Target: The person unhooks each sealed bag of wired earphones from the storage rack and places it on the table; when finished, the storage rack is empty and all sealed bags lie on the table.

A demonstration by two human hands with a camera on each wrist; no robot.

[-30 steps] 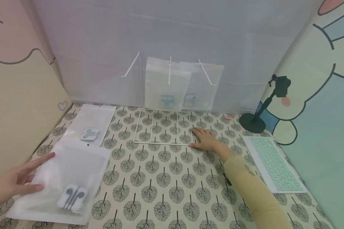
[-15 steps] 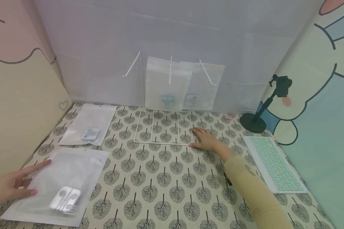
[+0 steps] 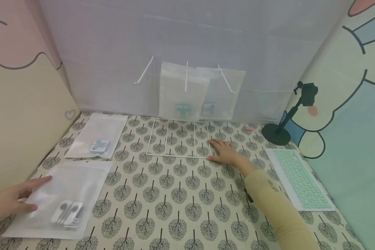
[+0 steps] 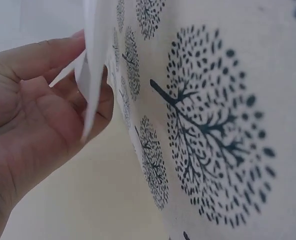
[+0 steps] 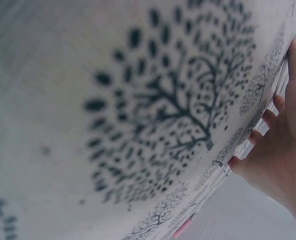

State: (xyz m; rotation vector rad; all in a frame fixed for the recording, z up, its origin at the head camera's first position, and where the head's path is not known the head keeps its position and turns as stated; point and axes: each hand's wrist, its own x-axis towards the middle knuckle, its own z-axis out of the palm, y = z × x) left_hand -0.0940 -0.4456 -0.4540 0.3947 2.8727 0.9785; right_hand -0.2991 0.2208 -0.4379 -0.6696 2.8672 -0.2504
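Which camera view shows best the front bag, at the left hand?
The head view: it shows the front bag nearly whole, with earphones inside. The left wrist view shows only a narrow white strip of it at the left hand. The right wrist view does not show it.

I am at a small tabletop booth [image 3: 268,52] — whether inside a home or a studio, I cannot tell. A pale sheet [image 3: 109,52] closes the back, a cartoon-printed panel [image 3: 359,152] each side, and a tree-print tablecloth [image 3: 162,222] spreads before me — with a keyboard [image 3: 300,180], a black stand [image 3: 275,134] and a shop-style hook rack [image 3: 175,156] on it.
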